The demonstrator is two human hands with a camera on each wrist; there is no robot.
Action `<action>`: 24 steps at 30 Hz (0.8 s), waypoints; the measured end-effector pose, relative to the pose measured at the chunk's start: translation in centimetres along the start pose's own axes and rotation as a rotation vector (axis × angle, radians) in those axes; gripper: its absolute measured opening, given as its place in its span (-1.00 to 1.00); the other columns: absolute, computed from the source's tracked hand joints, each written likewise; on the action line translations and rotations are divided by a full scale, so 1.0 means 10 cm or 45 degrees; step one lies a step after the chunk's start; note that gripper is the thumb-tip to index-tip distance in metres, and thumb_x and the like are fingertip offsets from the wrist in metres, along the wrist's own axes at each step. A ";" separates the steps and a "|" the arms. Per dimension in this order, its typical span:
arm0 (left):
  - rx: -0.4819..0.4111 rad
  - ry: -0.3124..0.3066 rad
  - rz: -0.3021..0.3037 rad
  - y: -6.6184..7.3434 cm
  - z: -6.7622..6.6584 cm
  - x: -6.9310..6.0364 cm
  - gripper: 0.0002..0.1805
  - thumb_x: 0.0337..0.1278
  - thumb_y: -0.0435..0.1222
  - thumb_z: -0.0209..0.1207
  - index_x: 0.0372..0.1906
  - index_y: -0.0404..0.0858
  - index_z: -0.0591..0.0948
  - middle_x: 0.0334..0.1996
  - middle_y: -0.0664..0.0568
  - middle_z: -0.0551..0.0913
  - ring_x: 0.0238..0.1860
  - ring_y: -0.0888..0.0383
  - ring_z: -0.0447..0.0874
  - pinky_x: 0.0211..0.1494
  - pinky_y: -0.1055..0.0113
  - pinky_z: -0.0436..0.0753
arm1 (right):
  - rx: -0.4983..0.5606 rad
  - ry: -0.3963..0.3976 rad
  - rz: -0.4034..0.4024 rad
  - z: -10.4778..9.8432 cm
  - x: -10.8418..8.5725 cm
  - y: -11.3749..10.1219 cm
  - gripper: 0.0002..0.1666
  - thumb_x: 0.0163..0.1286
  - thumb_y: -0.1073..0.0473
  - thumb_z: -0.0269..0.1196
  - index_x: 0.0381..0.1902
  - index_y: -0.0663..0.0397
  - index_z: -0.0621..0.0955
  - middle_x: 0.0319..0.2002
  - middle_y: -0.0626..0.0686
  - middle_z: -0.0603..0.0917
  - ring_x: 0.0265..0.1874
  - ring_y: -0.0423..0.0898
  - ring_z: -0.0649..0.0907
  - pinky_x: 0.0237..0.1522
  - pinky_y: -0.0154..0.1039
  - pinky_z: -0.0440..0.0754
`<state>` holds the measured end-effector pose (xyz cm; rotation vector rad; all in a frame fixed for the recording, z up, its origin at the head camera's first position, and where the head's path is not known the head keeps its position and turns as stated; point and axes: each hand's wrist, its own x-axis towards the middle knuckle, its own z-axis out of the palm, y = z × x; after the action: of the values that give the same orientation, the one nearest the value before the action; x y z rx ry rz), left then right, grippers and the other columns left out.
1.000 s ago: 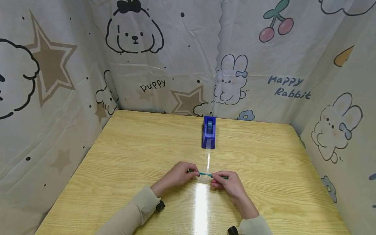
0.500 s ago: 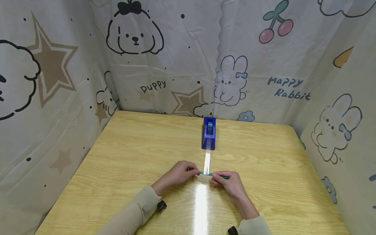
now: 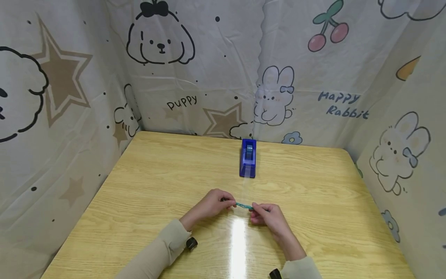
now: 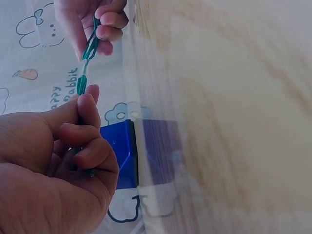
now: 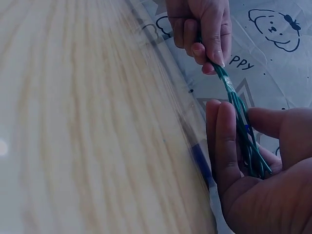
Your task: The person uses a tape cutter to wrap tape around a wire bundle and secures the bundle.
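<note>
Left hand [image 3: 212, 203] clamped on one end of a slim bundle of thin green wire-like strands [image 3: 244, 205], right hand [image 3: 271, 217] pinching the other: from my head, that's the bundle held midway between the side edges of the light wood-grain worktop [image 3: 167, 166]. Ahead, by the far edge, sits a blue plastic tape dispenser [image 3: 247, 159], a faint strip of clear tape [image 3: 246, 188] trailing towards me. Left wrist: my thumb and fingers curl round the strands. And on the right wrist, strand ends show against my palm, a glossy patch on the bundle between my hands.
</note>
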<state>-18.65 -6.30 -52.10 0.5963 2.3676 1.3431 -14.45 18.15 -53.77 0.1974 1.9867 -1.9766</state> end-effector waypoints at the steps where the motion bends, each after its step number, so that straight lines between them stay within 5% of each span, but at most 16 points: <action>1: 0.004 0.000 0.001 0.00 0.00 0.00 -0.79 0.51 -0.25 0.18 -0.19 -0.17 0.81 -0.32 -0.05 0.80 -0.33 0.08 0.68 -0.34 0.43 0.52 | -0.013 -0.004 0.005 0.00 -0.01 0.00 -0.53 0.56 0.13 0.25 -0.06 0.60 0.66 -0.42 0.06 0.78 -0.44 -0.18 0.78 -0.25 -0.29 0.77; 10: 0.020 0.045 -0.011 -0.01 0.02 0.00 -0.82 0.46 -0.20 0.25 -0.16 -0.13 0.82 -0.30 0.04 0.82 -0.30 0.20 0.71 -0.24 0.41 0.60 | -0.045 0.065 -0.010 0.01 0.01 0.03 -0.66 0.49 0.22 0.32 -0.14 0.55 0.71 -0.49 0.03 0.72 -0.53 -0.21 0.70 -0.38 -0.35 0.72; 16: 0.044 0.064 -0.061 -0.01 0.01 0.02 -0.80 0.43 -0.11 0.28 -0.08 -0.07 0.83 -0.28 0.13 0.80 -0.55 0.28 0.51 -0.48 0.41 0.50 | -0.020 0.112 -0.014 0.01 0.03 0.03 -0.76 0.45 0.34 0.33 -0.10 0.51 0.73 -0.46 0.08 0.75 -0.50 -0.19 0.70 -0.35 -0.30 0.74; 24: 0.055 0.029 -0.037 -0.01 -0.02 0.11 -0.78 0.46 -0.11 0.24 -0.22 -0.12 0.80 -0.35 0.00 0.76 -0.50 0.28 0.51 -0.44 0.39 0.51 | -0.007 0.176 -0.055 0.01 0.04 0.00 -0.78 0.40 0.40 0.35 -0.09 0.50 0.74 -0.31 0.25 0.81 -0.47 -0.18 0.77 -0.27 -0.25 0.78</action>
<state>-19.68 -5.91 -52.17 0.5592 2.4199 1.2959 -14.83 17.99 -53.95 0.2999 2.0977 -2.0340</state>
